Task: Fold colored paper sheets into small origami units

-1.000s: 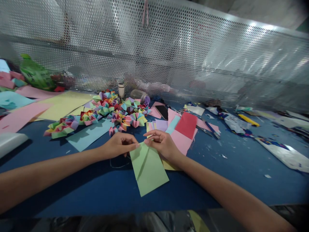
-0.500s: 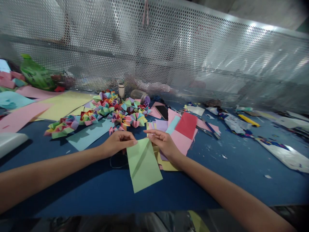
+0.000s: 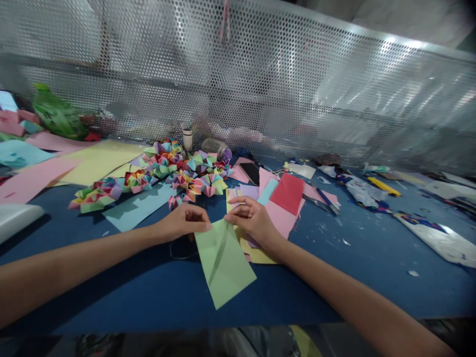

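With thumb and fingers of the left hand (image 3: 184,221) and right hand (image 3: 255,220) clamped on its far edge, the green sheet (image 3: 228,265) lies over the blue table (image 3: 148,307), its near corner now swung slightly rightward, which suggests realignment rather than a fresh fold.

From the wearer's head, near the front edge of the bench (image 3: 282,297), my one camera looks forward and down, reaching the perforated screen (image 3: 282,74) behind.
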The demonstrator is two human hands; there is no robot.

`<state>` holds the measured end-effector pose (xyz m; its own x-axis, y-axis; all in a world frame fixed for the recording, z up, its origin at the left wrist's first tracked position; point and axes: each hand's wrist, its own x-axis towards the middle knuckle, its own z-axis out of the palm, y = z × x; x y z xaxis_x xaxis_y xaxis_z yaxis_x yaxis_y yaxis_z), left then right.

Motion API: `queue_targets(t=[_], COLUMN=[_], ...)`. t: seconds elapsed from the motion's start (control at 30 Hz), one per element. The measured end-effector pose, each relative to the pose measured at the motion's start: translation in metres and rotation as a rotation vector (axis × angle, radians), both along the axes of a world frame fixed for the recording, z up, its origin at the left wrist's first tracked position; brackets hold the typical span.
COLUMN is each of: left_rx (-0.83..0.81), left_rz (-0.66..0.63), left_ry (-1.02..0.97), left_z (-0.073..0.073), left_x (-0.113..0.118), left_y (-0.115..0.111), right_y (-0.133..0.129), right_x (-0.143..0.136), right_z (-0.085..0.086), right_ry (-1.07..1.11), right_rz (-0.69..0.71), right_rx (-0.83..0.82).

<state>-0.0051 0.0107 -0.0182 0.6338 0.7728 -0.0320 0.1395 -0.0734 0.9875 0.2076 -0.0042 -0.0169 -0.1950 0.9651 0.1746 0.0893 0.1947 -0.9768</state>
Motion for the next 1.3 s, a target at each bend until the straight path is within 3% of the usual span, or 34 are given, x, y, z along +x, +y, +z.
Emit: queue_targets(t=[0.13,0.43,0.63,0.8,1.03,1.2,1.3], left_rx=[0.034,0.196,0.143,0.140,0.079,0.142,0.130], left_rz=[-0.113,-0.141,-0.149,-0.137,-0.037,-0.032,-0.004], left_ry=[0.047,0.139,0.123,0.106,0.118,0.163,0.169], left_z=[0.000,-0.001,0.000,-0.003,0.002,0.003,0.003], left_x=[0.002,0.002,0.004,0.005,0.004,0.004,0.004], left_y=[-0.001,-0.003,-0.004,-0.004,-0.003,-0.003,-0.003], right_y=[-0.006,-0.015,-0.014,-0.014,-0.005,-0.004,-0.004], right_x=[-0.002,-0.009,-0.008,-0.008,-0.002,-0.001,-0.002], right_z=[0.002,-0.001,-0.001,0.002,0.008,0.005,0.004], right_ry=[-0.026,-0.094,-0.139,-0.129,0.030,-0.016,0.005], right_rz=[0.089,0.165,0.163,0.142,-0.041,0.060,0.046], right_rx=[-0.063,-0.020,0.044,0.043,0.025,-0.017,-0.008])
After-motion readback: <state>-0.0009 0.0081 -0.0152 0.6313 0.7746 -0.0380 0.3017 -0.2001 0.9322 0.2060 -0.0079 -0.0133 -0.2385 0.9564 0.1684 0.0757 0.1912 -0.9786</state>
